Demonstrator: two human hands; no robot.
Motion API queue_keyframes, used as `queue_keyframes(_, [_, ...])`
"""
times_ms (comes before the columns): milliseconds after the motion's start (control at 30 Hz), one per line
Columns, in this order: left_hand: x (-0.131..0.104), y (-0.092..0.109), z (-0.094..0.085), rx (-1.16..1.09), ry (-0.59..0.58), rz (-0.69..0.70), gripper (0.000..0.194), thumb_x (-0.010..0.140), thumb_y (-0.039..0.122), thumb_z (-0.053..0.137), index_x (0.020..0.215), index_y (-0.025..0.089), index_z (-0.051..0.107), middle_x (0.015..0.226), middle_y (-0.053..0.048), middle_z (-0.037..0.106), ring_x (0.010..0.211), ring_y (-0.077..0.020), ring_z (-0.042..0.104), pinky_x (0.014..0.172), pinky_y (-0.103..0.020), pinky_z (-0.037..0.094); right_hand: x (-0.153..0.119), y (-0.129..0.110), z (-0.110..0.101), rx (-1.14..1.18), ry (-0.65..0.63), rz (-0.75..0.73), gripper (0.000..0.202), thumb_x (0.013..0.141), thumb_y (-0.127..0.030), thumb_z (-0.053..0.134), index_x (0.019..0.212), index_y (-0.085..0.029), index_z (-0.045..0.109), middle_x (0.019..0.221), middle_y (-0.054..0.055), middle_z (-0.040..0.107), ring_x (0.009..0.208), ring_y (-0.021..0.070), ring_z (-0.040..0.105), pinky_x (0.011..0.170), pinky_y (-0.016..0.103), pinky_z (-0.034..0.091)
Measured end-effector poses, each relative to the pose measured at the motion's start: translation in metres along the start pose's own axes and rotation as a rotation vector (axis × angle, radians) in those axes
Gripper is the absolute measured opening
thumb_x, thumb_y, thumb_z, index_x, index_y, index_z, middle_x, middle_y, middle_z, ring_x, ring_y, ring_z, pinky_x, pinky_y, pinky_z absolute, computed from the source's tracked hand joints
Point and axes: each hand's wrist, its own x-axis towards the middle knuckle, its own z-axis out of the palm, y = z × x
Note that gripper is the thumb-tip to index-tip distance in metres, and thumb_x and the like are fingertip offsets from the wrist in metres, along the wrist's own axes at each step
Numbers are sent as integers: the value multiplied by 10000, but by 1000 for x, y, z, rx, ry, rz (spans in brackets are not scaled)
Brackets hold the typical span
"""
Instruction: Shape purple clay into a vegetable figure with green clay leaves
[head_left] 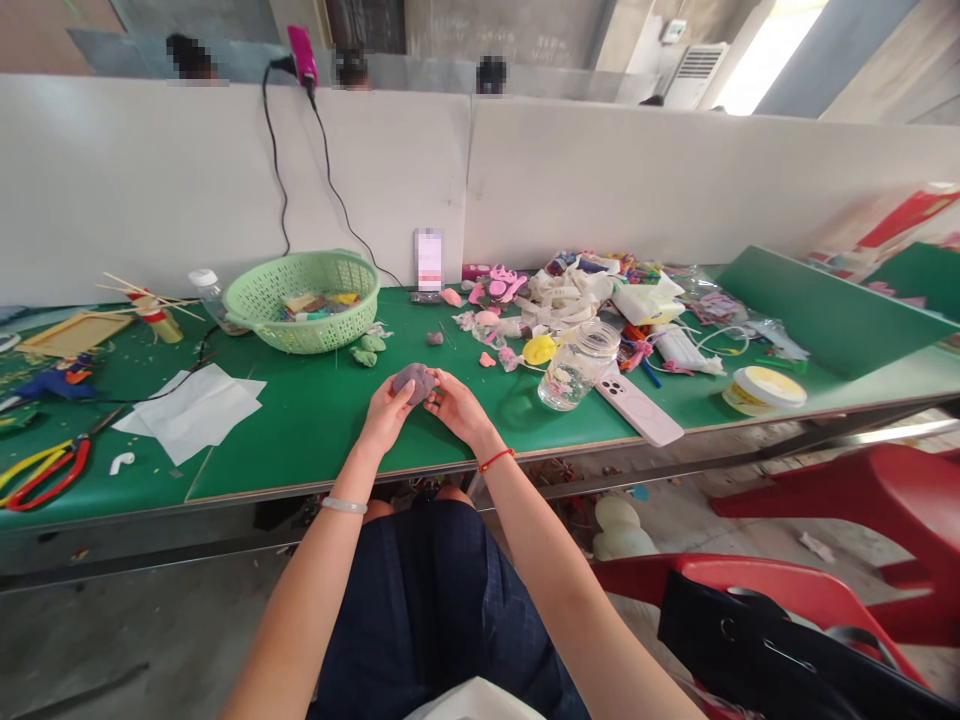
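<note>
A purple-grey lump of soft material [412, 383] is held above the green table near its front edge. My left hand [388, 412] wraps round the lump's left side, thumb on its face. On the right side, the fingers of my right hand [454, 402] are bent and pressed against the lump's edge. A smaller purple-grey piece [434, 339] lies on the table just beyond my hands. Green lumps [367, 349] sit to the left of it, and small pink pieces [487, 359] to the right.
A green basket [304, 340] stands at back left, with white paper [196, 408] and pliers [64, 470] nearer. To the right are a glass jar [574, 375], a phone [641, 408], a lidded tub [763, 390] and piled craft materials [574, 290]. Red chairs [862, 500] stand at lower right.
</note>
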Motion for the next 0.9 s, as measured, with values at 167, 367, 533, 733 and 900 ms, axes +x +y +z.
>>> queue_keyframes(167, [0, 0, 0, -14, -12, -14, 645, 530, 513, 1048, 1009, 177, 776, 1067, -65, 816, 988, -192, 750, 898, -293, 561, -1, -1, 4, 22, 9, 20, 208, 835, -357, 860, 936, -195, 778, 762, -39, 674, 666, 90, 590, 673, 232, 519])
queue_keyframes(367, [0, -2, -2, 9, -65, -37, 623, 610, 480, 1025, 1088, 167, 777, 1157, -104, 809, 1083, -243, 743, 949, -339, 553, 1, -1, 4, 26, 18, 39, 201, 889, -393, 813, 863, -208, 736, 739, -32, 679, 672, 101, 595, 668, 232, 510])
queue_keyframes(533, [-1, -1, -3, 25, -88, -60, 589, 635, 441, 1018, 1102, 170, 782, 1169, -105, 805, 1104, -250, 733, 960, -345, 552, 1, -2, 4, 24, 14, 46, 235, 937, -403, 765, 815, -218, 687, 729, -34, 668, 686, 112, 583, 678, 236, 489])
queue_keyframes(733, [-1, -2, -2, 11, -94, -62, 561, 641, 421, 1017, 1082, 166, 783, 1091, -86, 801, 1038, -227, 732, 953, -344, 545, 0, -5, 3, 34, 5, 57, 278, 993, -475, 691, 857, -233, 709, 779, -25, 686, 706, 123, 590, 709, 246, 489])
queue_keyframes(900, [0, -2, -2, 14, -100, -70, 558, 645, 409, 1015, 1089, 161, 783, 1103, -86, 796, 1048, -225, 725, 977, -350, 527, 1, -6, 0, 30, 3, 34, 297, 975, -520, 708, 862, -246, 686, 800, -29, 689, 722, 129, 601, 718, 248, 503])
